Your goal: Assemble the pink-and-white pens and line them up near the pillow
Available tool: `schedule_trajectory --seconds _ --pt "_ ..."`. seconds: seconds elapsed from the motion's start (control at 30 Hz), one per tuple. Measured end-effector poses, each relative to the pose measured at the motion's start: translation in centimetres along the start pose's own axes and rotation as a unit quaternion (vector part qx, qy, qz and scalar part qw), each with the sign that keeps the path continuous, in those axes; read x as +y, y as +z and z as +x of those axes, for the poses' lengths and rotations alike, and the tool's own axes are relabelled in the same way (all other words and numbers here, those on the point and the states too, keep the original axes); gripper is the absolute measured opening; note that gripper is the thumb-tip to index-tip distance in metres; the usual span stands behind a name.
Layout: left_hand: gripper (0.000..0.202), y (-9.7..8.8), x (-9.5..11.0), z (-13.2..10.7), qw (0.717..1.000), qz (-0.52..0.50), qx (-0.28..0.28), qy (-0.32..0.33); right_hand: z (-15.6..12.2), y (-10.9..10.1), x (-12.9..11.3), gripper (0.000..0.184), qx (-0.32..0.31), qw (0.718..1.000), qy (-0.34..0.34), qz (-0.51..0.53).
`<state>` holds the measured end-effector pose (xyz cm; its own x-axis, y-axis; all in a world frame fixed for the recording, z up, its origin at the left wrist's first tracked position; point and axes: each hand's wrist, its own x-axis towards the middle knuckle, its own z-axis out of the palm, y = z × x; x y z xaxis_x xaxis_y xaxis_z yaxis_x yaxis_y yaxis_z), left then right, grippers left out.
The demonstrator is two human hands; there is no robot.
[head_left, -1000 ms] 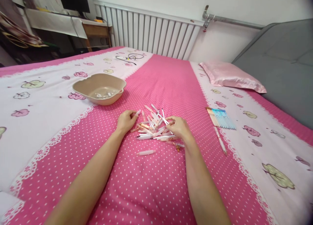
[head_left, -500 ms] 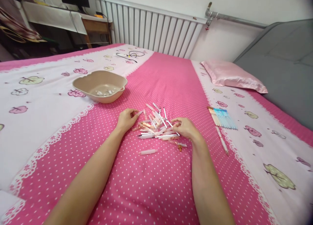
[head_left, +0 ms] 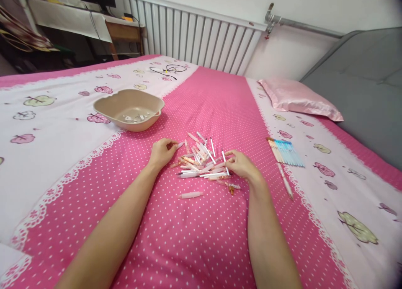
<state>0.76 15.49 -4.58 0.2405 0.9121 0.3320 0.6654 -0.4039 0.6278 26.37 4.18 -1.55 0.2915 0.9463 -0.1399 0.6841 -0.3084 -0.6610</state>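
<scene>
A loose pile of pen parts (head_left: 201,161), pink barrels and thin white refills, lies on the pink dotted bedspread (head_left: 201,222). My left hand (head_left: 161,153) rests at the pile's left edge, fingers curled on a pale pink pen barrel (head_left: 179,145). At the pile's right edge my right hand (head_left: 241,164) pinches a thin white refill (head_left: 225,161) that points up and away. One barrel (head_left: 191,194) lies apart, nearer to me.
A beige bowl (head_left: 129,109) holding a few small white pieces sits at the back left. A row of blue and tan pens (head_left: 285,152) and a single pen (head_left: 285,181) lie to the right. A pink pillow (head_left: 298,97), black cable (head_left: 166,70) and radiator (head_left: 197,35) lie beyond.
My right hand has drawn a thin white refill out of the pile and lifted its tip. My left hand has stayed at the pile's left edge.
</scene>
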Motion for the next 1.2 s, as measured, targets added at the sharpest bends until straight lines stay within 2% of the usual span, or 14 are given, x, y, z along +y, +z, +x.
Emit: schedule_trajectory --seconds 0.17,0.33,0.5,0.63,0.73,0.93,1.03,1.2 --pt "0.028 -0.1 0.1 0.0 1.0 0.011 0.006 0.009 -0.1 -0.1 -0.2 0.04 0.008 1.0 0.006 -0.008" --pt "0.026 -0.3 0.4 -0.2 0.999 0.023 0.006 0.032 -0.2 -0.4 -0.4 0.045 0.044 0.999 0.008 -0.017" --pt "0.024 -0.2 0.6 -0.3 0.997 0.038 0.012 0.06 -0.2 -0.7 -0.2 0.046 0.066 0.997 -0.034 -0.013" --pt "0.023 -0.2 1.1 -0.8 0.994 0.038 0.024 0.102 -0.1 -1.0 -0.1 0.039 0.077 0.995 -0.054 -0.015" --pt "0.022 -0.6 2.1 -1.9 0.991 0.014 0.016 0.136 0.0 -1.2 -0.1 0.036 0.096 0.994 -0.036 -0.022" --pt "0.019 -1.5 3.8 -4.6 0.963 -0.049 -0.071 0.254 -0.3 -1.5 -0.1 0.032 0.134 0.982 0.064 -0.12" --pt "0.021 -1.5 3.9 -5.0 0.959 -0.041 -0.088 0.266 -0.2 -1.4 0.1 0.033 0.125 0.976 0.093 -0.155" --pt "0.021 -1.2 3.7 -4.8 0.96 -0.032 -0.093 0.264 0.1 -0.9 0.2 0.028 0.096 0.981 0.081 -0.145"
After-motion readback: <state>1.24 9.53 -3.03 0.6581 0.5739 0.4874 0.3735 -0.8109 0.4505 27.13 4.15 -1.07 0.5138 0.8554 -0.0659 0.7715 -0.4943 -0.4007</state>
